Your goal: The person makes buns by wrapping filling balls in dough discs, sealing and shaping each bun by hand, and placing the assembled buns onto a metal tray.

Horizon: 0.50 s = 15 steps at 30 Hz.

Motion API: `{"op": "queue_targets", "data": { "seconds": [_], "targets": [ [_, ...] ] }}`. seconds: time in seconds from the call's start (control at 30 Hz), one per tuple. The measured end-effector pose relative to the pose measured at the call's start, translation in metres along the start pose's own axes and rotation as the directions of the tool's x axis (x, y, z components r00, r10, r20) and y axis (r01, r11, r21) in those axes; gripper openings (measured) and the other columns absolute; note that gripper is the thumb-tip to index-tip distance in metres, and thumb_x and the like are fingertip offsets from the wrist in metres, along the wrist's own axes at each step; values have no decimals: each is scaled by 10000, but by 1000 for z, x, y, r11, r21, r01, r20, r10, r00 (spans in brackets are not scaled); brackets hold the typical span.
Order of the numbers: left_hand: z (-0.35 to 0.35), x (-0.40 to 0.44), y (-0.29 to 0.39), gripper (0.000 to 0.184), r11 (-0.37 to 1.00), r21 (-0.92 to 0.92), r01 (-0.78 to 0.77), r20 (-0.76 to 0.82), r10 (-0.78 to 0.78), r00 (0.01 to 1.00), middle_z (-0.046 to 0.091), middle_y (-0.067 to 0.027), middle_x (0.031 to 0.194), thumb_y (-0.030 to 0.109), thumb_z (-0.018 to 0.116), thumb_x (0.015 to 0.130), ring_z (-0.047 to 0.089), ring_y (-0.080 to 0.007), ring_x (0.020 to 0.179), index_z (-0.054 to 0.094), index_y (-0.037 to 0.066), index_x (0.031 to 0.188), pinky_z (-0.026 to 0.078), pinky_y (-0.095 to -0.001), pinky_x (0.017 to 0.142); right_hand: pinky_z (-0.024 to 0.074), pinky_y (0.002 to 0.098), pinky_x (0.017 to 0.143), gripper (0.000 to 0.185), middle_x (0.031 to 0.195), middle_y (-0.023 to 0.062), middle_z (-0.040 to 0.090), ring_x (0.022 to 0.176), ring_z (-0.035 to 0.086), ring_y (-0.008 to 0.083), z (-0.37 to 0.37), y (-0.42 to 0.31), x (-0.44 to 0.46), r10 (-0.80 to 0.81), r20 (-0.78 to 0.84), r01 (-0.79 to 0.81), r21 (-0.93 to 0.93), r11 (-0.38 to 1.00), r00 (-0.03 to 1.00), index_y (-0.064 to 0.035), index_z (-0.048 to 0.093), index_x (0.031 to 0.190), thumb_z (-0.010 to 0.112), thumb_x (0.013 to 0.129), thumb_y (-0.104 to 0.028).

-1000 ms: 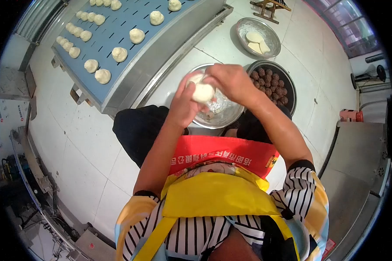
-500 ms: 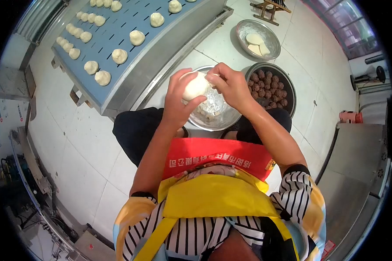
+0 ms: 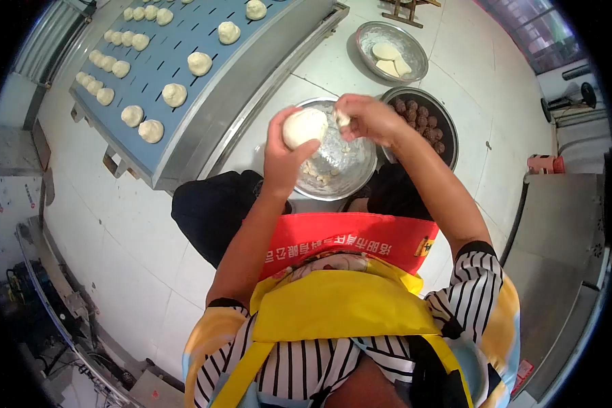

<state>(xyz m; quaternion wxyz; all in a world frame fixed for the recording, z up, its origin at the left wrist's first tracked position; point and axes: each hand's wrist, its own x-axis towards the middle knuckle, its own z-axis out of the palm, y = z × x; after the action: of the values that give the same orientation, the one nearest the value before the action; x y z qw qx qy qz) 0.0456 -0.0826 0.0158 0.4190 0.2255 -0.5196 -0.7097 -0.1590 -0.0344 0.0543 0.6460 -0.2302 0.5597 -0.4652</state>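
Observation:
A round, smooth white dough ball rests in my left hand, whose fingers and thumb curl around it. To its right, my right hand pinches a small torn piece of dough, apart from the ball. Both hands are above a steel bowl that has white flour and small dough scraps inside. Beneath my right wrist, a dark-rimmed bowl of brown filling balls is partly covered.
On the left stands a blue slotted tray table with metal sides, carrying rows of dough balls. Farther back, a metal basin holds flat dough pieces. A steel cabinet stands at the right.
My right hand has come away from the dough ball to the right, with a small dough piece now in its fingers. My left hand still holds the ball. The view has shifted slightly.

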Motion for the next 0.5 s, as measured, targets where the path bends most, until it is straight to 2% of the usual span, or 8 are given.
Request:
{"op": "queue_targets", "data": {
  "seconds": [0.03, 0.1, 0.13, 0.23, 0.33, 0.43, 0.47, 0.5],
  "targets": [
    [-2, 1, -7, 650, 894, -383, 232, 66, -224, 972, 464, -168, 1295, -47, 646, 733, 469, -306, 1205, 381, 22, 1322, 389, -441, 1040, 514, 295, 609, 142, 839, 29, 547, 714, 561, 145, -5, 14, 5, -40, -14, 38, -146, 989, 999, -50, 599, 986, 585, 858, -111],
    [-3, -3, -3, 617, 794, -504, 341, 162, -301, 940, 450, -196, 1306, 16, 612, 779, 484, -346, 1192, 350, 19, 1338, 388, -488, 1038, 539, 313, 656, 253, 931, 45, 555, 787, 586, 169, -9, 30, 13, -127, -25, 104, -432, 896, 992, -47, 610, 1077, 620, 826, -71],
    [-5, -6, -1, 604, 742, -549, 385, 218, -317, 923, 450, -202, 1306, 59, 619, 797, 490, -359, 1184, 351, 20, 1337, 392, -499, 1033, 529, 365, 801, 419, 1117, 93, 565, 986, 593, 241, -15, 36, 15, -80, -43, 45, -526, 849, 996, -57, 587, 1197, 652, 784, -42],
    [-6, -11, -9, 559, 706, -577, 412, 295, -290, 910, 505, -191, 1245, 360, 564, 901, 541, -378, 1110, 385, 18, 1305, 439, -515, 969, 454, 397, 954, 495, 1281, 128, 533, 1167, 532, 291, -15, 46, 6, -464, 197, 306, -936, 172, 864, -69, 548, 1265, 671, 787, -111],
    [-1, -9, -11, 577, 662, -587, 466, 290, -366, 884, 558, -147, 1170, 502, 449, 935, 593, -303, 1033, 421, 34, 1270, 473, -481, 926, 360, 403, 1049, 609, 1369, 144, 478, 1270, 451, 315, 30, 14, -30, -628, 280, 652, -571, 499, 726, -85, 488, 1327, 711, 770, -193],
    [12, -1, -2, 705, 672, -503, 543, 175, -536, 826, 588, -120, 1131, 656, 343, 907, 606, -256, 1021, 465, 44, 1236, 495, -437, 890, 391, 395, 1018, 685, 1316, 152, 518, 1220, 490, 325, 40, 15, -39, -492, 383, 604, -662, 445, 782, -101, 444, 1355, 734, 761, -279],
    [11, 1, -2, 750, 651, -499, 572, 174, -572, 802, 593, -118, 1133, 693, 321, 890, 601, -241, 1041, 480, 42, 1229, 499, -419, 883, 411, 371, 989, 764, 1296, 147, 536, 1191, 525, 296, 35, 15, -35, -610, 442, 668, -716, 202, 658, -83, 457, 1336, 790, 690, -319],
    [11, 3, -2, 797, 630, -497, 597, 167, -605, 778, 598, -115, 1135, 729, 298, 873, 596, -227, 1060, 496, 41, 1222, 503, -400, 876, 413, 367, 986, 790, 1289, 144, 541, 1181, 531, 288, 34, 18, -34, -602, 377, 659, -663, 356, 704, -78, 456, 1328, 805, 664, -325]
  ]
}}
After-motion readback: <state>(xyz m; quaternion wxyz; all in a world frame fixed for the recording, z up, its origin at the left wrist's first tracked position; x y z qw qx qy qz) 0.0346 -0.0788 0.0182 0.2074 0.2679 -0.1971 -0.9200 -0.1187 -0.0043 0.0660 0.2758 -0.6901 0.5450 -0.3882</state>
